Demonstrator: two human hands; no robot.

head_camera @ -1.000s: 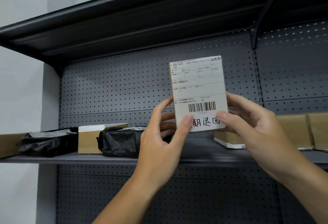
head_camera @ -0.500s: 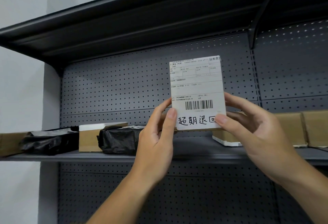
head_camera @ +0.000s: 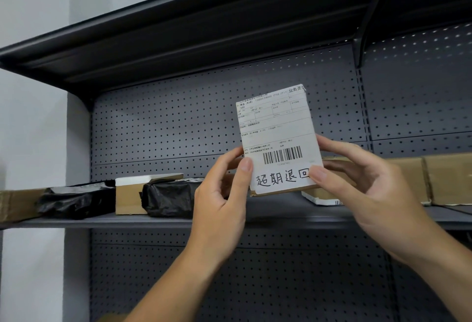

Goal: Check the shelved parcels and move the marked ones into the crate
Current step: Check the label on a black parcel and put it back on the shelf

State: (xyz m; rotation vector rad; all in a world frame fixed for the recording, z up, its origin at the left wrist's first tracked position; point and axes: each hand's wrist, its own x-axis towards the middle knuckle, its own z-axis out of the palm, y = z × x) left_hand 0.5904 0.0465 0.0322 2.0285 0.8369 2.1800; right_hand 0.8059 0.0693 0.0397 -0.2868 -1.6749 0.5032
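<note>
Dark pegboard shelving (head_camera: 281, 217) forms the backdrop, with boxes (head_camera: 434, 178) and black bags (head_camera: 168, 199) lying on it. Held upright before it is a labelled parcel (head_camera: 279, 140), pinched at its lower corners by the left hand (head_camera: 219, 194) and right hand (head_camera: 365, 189).

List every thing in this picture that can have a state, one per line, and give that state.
Labelled parcel: held upright off the shelf, label facing the camera, handwritten mark showing.
Left hand: pinches the parcel's lower left edge.
Right hand: pinches its lower right edge.
Black bagged parcel: lying on the shelf, untouched.
Small cardboard box: lying on the shelf, closed.
Brown boxes: standing on the shelf, closed.
</note>
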